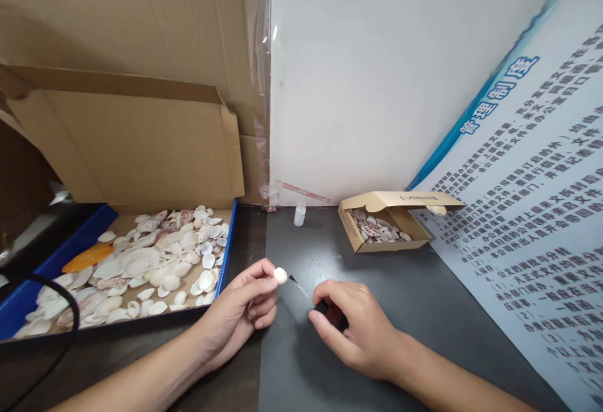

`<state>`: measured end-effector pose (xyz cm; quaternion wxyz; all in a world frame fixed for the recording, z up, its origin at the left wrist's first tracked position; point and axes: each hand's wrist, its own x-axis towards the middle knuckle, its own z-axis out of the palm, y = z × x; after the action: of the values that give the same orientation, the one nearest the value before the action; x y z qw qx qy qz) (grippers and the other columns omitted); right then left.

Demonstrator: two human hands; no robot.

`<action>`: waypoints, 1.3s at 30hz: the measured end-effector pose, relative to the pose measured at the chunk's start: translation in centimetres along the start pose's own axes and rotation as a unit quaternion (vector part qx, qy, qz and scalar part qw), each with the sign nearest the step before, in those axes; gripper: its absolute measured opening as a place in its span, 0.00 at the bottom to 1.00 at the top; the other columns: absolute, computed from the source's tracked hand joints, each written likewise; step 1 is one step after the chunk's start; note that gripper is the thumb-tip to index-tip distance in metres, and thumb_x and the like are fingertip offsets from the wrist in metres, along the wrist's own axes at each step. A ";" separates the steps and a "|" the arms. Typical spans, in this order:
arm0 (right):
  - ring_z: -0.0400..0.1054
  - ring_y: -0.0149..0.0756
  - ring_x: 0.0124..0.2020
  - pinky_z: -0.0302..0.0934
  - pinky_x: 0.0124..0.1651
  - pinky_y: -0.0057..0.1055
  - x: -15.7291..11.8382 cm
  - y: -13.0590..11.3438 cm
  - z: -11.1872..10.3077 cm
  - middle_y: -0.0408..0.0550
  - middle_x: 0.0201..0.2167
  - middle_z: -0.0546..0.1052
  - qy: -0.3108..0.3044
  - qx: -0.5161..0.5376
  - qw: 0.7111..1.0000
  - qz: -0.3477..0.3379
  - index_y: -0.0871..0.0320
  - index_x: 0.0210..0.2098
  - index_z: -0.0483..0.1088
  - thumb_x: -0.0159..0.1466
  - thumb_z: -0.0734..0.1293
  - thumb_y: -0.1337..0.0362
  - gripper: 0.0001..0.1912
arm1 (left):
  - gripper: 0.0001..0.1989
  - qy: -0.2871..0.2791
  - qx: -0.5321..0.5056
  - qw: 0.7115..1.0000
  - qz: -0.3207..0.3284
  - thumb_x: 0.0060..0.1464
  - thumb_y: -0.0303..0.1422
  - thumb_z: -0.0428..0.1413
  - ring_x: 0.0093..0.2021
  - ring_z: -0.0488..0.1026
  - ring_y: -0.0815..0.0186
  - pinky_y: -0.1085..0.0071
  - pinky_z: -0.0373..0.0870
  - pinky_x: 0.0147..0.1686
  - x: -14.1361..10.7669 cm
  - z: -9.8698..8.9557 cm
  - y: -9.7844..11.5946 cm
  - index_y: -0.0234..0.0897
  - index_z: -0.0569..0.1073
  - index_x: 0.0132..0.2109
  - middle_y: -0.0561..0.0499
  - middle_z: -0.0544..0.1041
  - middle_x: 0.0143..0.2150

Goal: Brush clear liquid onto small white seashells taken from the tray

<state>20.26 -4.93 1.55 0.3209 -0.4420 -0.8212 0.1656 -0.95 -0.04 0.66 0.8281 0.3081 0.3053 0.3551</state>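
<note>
Right grip [358, 327] around part-hidden cap [336, 318]

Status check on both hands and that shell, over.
Left hand pinching small white shell. Right hand holding thin brush, dark bristles close to shell. Nothing visibly blocking between them.
</note>
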 end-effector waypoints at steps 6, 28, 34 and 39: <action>0.65 0.32 0.23 0.57 0.30 0.27 0.1 -0.1 0.0 0.41 0.24 0.71 -0.009 0.003 1.000 -0.010 0.55 0.36 0.65 0.66 0.61 0.65 0.02 | 0.11 0.001 0.002 1.000 -0.001 0.54 0.32 0.62 0.21 0.41 0.74 0.77 0.46 0.20 0.0 0.1 0.0 0.38 0.66 0.31 0.62 0.50 0.20; 0.65 0.32 0.23 0.57 0.29 0.28 -0.1 -0.1 0.0 0.41 0.24 0.71 0.006 -0.016 1.000 -0.010 0.55 0.37 0.65 0.67 0.62 0.65 0.02 | 0.09 -0.008 0.014 1.000 -0.002 0.55 0.32 0.60 0.21 0.41 0.74 0.77 0.46 0.20 0.0 0.1 0.0 0.38 0.67 0.32 0.62 0.50 0.21; 0.66 0.32 0.24 0.57 0.30 0.28 0.0 -0.1 0.0 0.42 0.26 0.72 0.001 -0.014 1.000 -0.022 0.56 0.38 0.65 0.67 0.61 0.65 0.02 | 0.10 -0.004 0.012 1.000 -0.004 0.53 0.32 0.62 0.21 0.41 0.75 0.77 0.46 0.20 -0.1 0.2 0.1 0.38 0.67 0.32 0.62 0.50 0.21; 0.65 0.32 0.24 0.58 0.30 0.28 -0.1 -0.1 0.0 0.42 0.26 0.71 0.019 -0.016 0.999 -0.021 0.56 0.39 0.64 0.67 0.61 0.65 0.02 | 0.09 -0.005 0.014 1.000 -0.002 0.54 0.32 0.61 0.21 0.41 0.74 0.77 0.46 0.20 -0.1 0.1 0.0 0.38 0.67 0.32 0.62 0.50 0.21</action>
<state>20.24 -5.02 1.59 0.3327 -0.4325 -0.8266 0.1377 -0.94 -0.13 0.76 0.8261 0.3208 0.3065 0.3475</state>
